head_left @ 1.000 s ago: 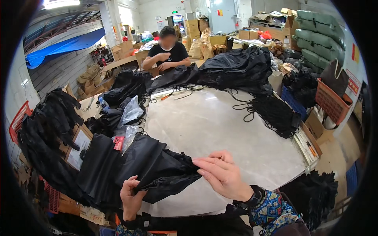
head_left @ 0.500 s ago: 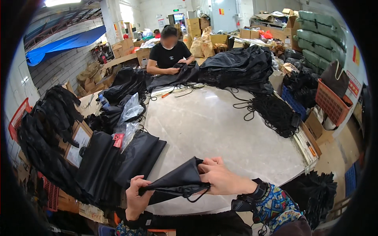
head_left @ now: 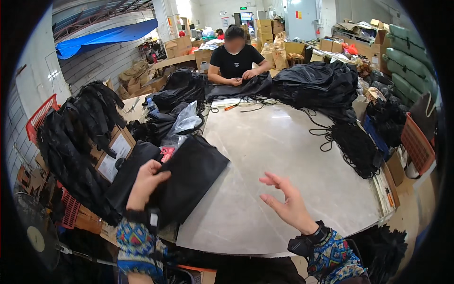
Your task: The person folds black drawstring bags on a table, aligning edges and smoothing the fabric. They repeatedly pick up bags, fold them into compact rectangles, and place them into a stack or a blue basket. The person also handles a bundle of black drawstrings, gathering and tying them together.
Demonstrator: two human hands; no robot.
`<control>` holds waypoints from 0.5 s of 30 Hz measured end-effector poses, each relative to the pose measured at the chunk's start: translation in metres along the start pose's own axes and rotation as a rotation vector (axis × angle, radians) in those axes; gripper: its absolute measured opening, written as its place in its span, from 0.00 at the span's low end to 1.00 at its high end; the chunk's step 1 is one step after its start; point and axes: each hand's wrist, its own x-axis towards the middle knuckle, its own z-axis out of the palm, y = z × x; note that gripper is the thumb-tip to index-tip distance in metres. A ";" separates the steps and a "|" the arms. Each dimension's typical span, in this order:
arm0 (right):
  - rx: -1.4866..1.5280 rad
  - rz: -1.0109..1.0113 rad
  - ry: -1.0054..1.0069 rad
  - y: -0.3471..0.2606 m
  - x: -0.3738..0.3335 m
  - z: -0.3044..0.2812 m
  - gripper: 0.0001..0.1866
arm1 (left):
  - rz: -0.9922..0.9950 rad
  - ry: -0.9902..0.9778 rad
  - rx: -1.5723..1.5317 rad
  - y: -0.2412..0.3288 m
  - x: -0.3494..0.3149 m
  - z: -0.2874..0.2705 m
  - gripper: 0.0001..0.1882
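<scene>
Black fabric [head_left: 194, 173] extends rightward from beside left hand [head_left: 146, 182].

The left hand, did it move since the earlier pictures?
Yes. Judged against the table, the left hand has moved leftward and farther from the person, now by the black fabric.
</scene>
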 end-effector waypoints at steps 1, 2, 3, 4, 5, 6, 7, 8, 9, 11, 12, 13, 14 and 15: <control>0.001 0.035 -0.022 0.004 -0.003 0.001 0.28 | -0.066 0.015 0.019 -0.004 0.018 -0.005 0.10; 0.008 0.066 -0.053 0.007 -0.008 0.003 0.26 | -0.099 0.048 0.023 -0.014 0.033 -0.013 0.10; 0.021 0.094 -0.086 0.011 -0.015 0.007 0.25 | -0.131 0.087 0.032 -0.026 0.046 -0.021 0.11; 0.023 0.124 -0.112 0.016 -0.023 0.009 0.23 | -0.128 0.093 0.084 -0.043 0.061 -0.025 0.11; 0.026 0.148 -0.139 0.021 -0.030 0.013 0.22 | -0.130 0.110 0.140 -0.062 0.071 -0.031 0.11; 0.022 0.177 -0.160 0.030 -0.040 0.014 0.22 | -0.130 0.117 0.193 -0.073 0.078 -0.031 0.10; 0.010 0.214 -0.173 0.037 -0.049 0.014 0.21 | -0.164 0.149 0.238 -0.071 0.082 -0.018 0.13; 0.021 0.226 -0.184 0.045 -0.059 0.014 0.21 | -0.111 0.199 0.397 -0.088 0.087 -0.021 0.15; 0.032 0.237 -0.195 0.053 -0.068 0.013 0.21 | -0.057 0.250 0.557 -0.103 0.092 -0.023 0.17; 0.047 0.315 -0.175 0.064 -0.078 0.006 0.20 | 0.011 0.269 0.810 -0.098 0.086 0.001 0.21; 0.067 0.364 -0.158 0.068 -0.080 0.003 0.20 | 0.001 0.261 0.875 -0.104 0.081 0.003 0.23; 0.076 0.413 -0.130 0.069 -0.082 0.000 0.20 | 0.002 0.246 0.931 -0.104 0.080 0.010 0.24; 0.084 0.409 -0.066 0.070 -0.081 -0.004 0.20 | 0.043 0.241 0.949 -0.103 0.076 0.016 0.27; 0.091 0.406 -0.001 0.071 -0.074 -0.009 0.20 | 0.083 0.283 1.082 -0.099 0.072 0.020 0.27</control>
